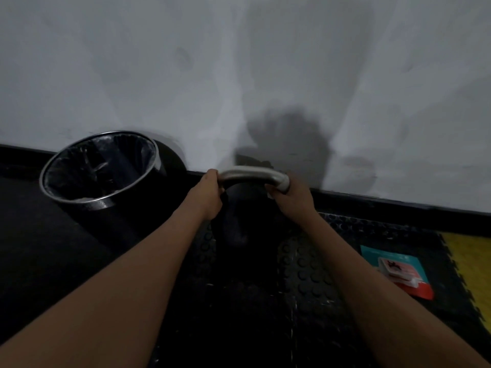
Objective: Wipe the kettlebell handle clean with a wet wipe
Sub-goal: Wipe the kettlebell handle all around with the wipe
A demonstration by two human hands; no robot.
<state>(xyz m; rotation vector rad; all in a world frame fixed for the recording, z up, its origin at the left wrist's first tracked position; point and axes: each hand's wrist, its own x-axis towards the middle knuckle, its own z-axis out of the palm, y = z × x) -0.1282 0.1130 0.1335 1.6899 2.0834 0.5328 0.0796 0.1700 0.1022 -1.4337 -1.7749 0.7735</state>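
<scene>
A black kettlebell [233,221] stands on the studded floor mat close to the wall, its silver handle [249,173] arching across the top. My left hand [210,193] is closed around the handle's left end. My right hand [292,193] grips the right bend of the handle through a white wet wipe [283,185], which shows as a pale band around the metal and a small corner below my fingers. The kettlebell's dark body is partly hidden between my wrists.
A black bin [101,168] with a chrome rim and a clear liner stands at the left by the wall. A teal and red wet-wipe pack [398,269] lies on the mat at the right. A yellow mat tile [473,269] borders the far right.
</scene>
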